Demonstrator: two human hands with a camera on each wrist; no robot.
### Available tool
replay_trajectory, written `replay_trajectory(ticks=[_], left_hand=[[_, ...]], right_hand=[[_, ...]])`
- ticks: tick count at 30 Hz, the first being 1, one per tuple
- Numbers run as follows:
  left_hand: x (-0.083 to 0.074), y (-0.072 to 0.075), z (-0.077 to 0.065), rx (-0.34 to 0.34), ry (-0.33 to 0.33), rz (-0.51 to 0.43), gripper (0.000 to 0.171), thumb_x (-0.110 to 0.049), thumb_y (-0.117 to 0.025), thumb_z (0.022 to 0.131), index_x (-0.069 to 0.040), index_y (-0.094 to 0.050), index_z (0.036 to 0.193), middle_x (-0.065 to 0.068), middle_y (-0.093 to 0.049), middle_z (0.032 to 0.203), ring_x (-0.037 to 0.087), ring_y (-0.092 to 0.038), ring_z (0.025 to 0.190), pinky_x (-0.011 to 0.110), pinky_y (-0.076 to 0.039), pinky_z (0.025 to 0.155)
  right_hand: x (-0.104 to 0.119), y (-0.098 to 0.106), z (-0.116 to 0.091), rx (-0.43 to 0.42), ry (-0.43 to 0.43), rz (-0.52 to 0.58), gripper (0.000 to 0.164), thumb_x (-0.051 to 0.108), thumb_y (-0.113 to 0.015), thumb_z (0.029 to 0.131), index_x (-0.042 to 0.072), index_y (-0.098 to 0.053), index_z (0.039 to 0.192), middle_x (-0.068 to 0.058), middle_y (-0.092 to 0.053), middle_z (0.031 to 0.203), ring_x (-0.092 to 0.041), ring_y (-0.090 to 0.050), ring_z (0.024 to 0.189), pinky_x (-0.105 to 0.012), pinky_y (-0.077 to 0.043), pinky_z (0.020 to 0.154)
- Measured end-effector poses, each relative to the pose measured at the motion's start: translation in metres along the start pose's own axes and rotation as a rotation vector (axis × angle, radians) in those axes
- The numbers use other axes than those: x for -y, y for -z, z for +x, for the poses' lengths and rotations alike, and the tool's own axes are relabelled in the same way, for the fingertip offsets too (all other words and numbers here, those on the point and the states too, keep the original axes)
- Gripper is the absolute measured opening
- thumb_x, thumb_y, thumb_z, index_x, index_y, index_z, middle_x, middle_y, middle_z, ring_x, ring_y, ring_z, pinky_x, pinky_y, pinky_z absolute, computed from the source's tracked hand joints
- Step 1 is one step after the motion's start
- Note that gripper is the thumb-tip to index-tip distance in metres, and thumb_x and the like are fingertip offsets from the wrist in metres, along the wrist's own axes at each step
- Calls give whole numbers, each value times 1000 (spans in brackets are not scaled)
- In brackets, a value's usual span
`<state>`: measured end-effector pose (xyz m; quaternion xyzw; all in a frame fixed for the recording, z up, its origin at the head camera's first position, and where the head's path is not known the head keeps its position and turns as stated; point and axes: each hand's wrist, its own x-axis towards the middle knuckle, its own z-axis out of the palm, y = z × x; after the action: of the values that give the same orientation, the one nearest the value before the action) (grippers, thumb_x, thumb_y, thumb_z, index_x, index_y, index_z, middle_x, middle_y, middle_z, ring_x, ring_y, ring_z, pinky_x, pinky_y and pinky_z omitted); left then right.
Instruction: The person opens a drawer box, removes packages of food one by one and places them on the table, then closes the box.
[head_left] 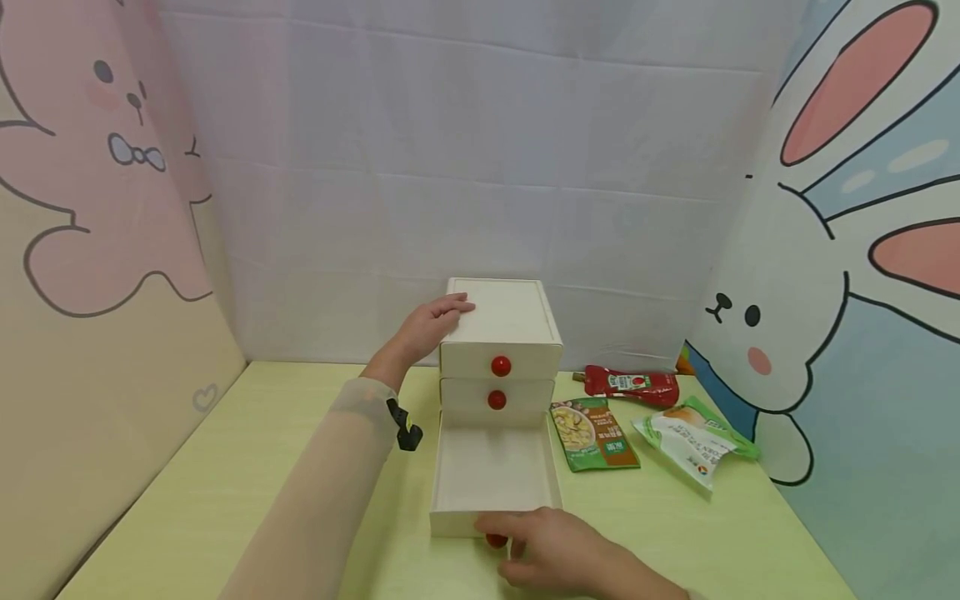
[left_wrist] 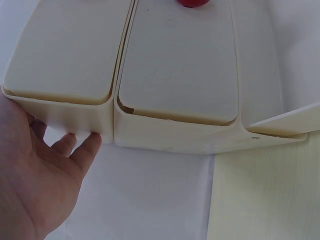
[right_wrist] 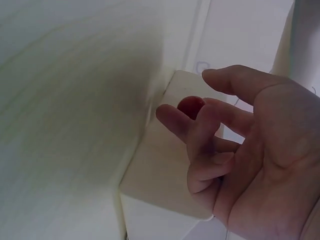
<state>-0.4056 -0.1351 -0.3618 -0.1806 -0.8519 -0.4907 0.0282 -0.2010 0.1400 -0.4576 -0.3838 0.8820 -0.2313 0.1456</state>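
Note:
A white desktop drawer unit (head_left: 504, 312) stands on the table with three stacked drawers, each with a red round knob. The bottom drawer (head_left: 495, 475) is pulled out and nothing lies inside it; the upper two are closed. My left hand (head_left: 431, 327) rests against the unit's top left edge, and some of its fingers (left_wrist: 86, 152) touch the side wall. At the bottom drawer's front is my right hand (head_left: 558, 550), with loosely bent fingers beside the red knob (right_wrist: 190, 106). Its thumb stays apart from the knob.
Right of the unit lie a green and brown food packet (head_left: 596, 435), a red ketchup pouch (head_left: 633, 385) and a green and white snack bag (head_left: 693, 437). A white cloth (head_left: 480, 167) hangs behind. Cartoon-printed panels flank the pale yellow table (head_left: 300, 425).

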Motion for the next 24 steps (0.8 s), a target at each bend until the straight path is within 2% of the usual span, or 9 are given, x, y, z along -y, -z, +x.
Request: replay_trajectory(ticks=[10, 17, 24], left_hand=[[1, 0, 0, 3, -1, -14, 47, -31, -41, 117, -19, -64, 156, -5, -38, 179, 28, -22, 171, 58, -24, 137], [2, -1, 0, 1, -6, -14, 47, -29, -41, 117, -18, -64, 156, -4, -38, 179, 28, -21, 172, 59, -23, 138], [1, -1, 0, 0, -13, -15, 47, -30, -40, 118, -17, -63, 157, -3, -37, 179, 29, -22, 171, 58, -23, 138]], right_hand=[[-6, -10, 5, -32, 2, 15, 36, 21, -76, 102, 23, -74, 138, 18, -75, 117, 8, -61, 99, -20, -59, 91], [-7, -12, 5, -81, 13, 53, 25, 18, -72, 107, 21, -79, 131, 15, -79, 118, 9, -59, 93, -18, -60, 89], [-5, -8, 7, -125, 25, 51, 24, 16, -73, 106, 20, -80, 129, 10, -80, 122, 9, -60, 92, -19, -61, 89]])
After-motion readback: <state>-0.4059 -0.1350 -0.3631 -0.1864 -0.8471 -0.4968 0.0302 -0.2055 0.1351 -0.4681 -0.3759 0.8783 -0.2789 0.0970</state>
